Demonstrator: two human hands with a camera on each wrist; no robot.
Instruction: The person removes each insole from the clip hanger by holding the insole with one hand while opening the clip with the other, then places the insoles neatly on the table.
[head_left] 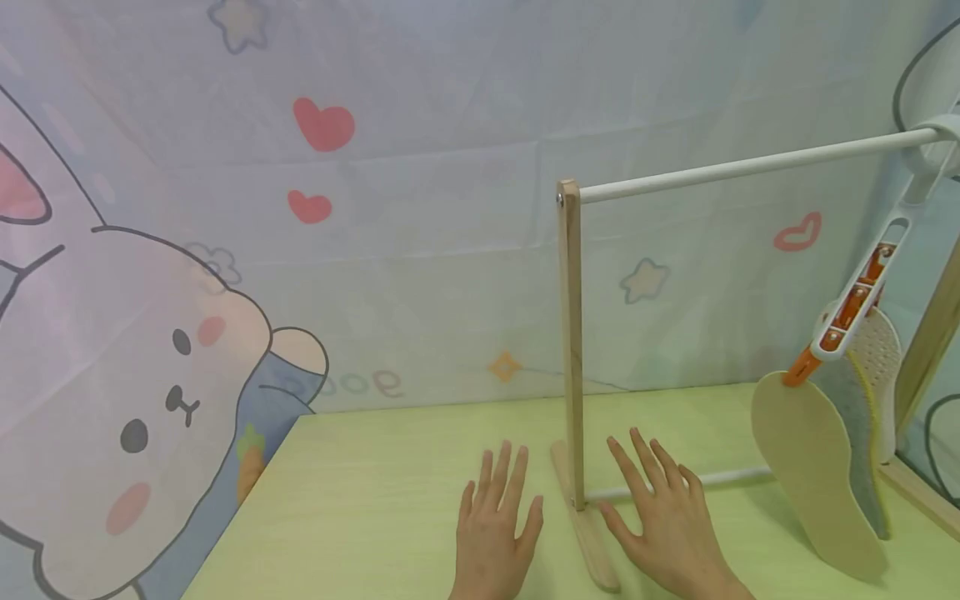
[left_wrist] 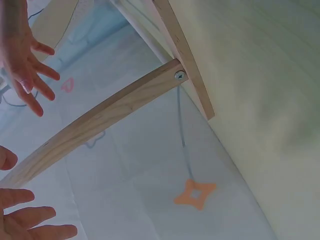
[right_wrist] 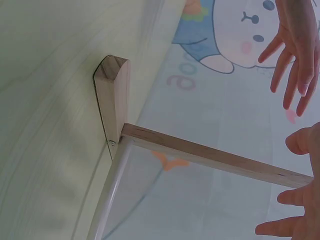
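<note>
My left hand (head_left: 491, 533) is held over the yellow-green tabletop, just left of a wooden rack post (head_left: 572, 350), its fingers straight and spread. On the post's other side, my right hand (head_left: 667, 525) reaches forward with fingers apart, overlapping the rack's lower white rod (head_left: 727, 477) in the head view. Neither palm holds anything. Both wrist views show the post joined to its wooden foot (left_wrist: 197, 85) by a screw. To the right, a white hanger with orange clips (head_left: 855, 300) hangs from the upper white rod (head_left: 750, 168), carrying a pale yellow insole (head_left: 810, 467).
Behind that insole hang a grey one with a yellow edge (head_left: 870, 442) and a perforated white piece (head_left: 885, 350). The rack's second wooden post (head_left: 933, 333) stands at the far right. A cloth backdrop (head_left: 450, 208) printed with a rabbit, hearts and stars rises behind the table.
</note>
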